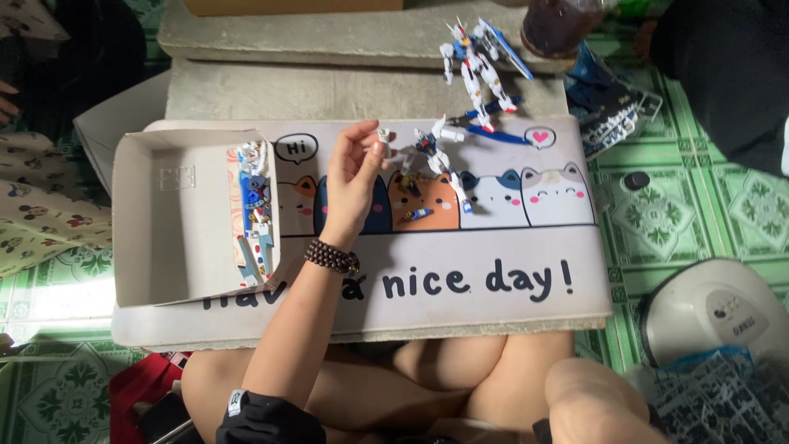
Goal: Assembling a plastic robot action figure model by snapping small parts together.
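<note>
The left hand (pixel 352 177) pinches a small white model part (pixel 383 137) between thumb and fingertips (pixel 380 150), the other fingers loosely curled; the part's long axis runs roughly upright in the view. Just right of the fingertips a small white and blue robot figure (pixel 440 160) lies slanted on the pale cartoon-cat mat (pixel 493 288), legs pointing down-right. A larger robot figure (pixel 478 66) lies beyond it. Left of the hand stands an open white cardboard box (pixel 168 218) holding coloured parts (pixel 253 210). The right hand (pixel 588 403), low and blurred, cannot be read.
</note>
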